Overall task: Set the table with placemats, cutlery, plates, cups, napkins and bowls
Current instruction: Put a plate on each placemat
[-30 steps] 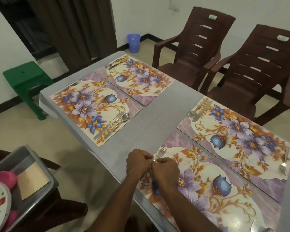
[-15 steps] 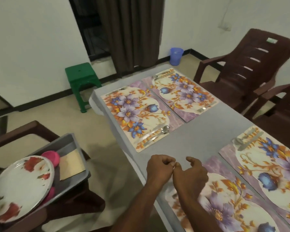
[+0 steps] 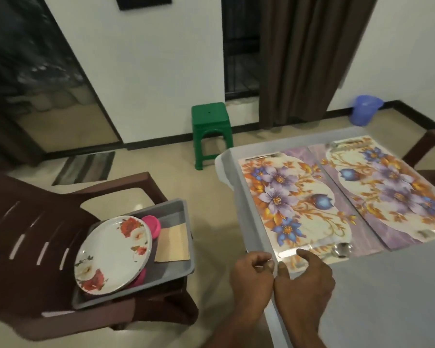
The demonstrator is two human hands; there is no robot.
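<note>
Both hands, left hand and right hand, have left the cutlery, fingers loosely curled and empty; view has swung to the plate in the tray, so plates probably next.

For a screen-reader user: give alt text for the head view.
Two bare hands, left and right, meet at the grey table's edge beside a floral placemat; a flowered white plate waits in a grey tray on a brown chair.
</note>
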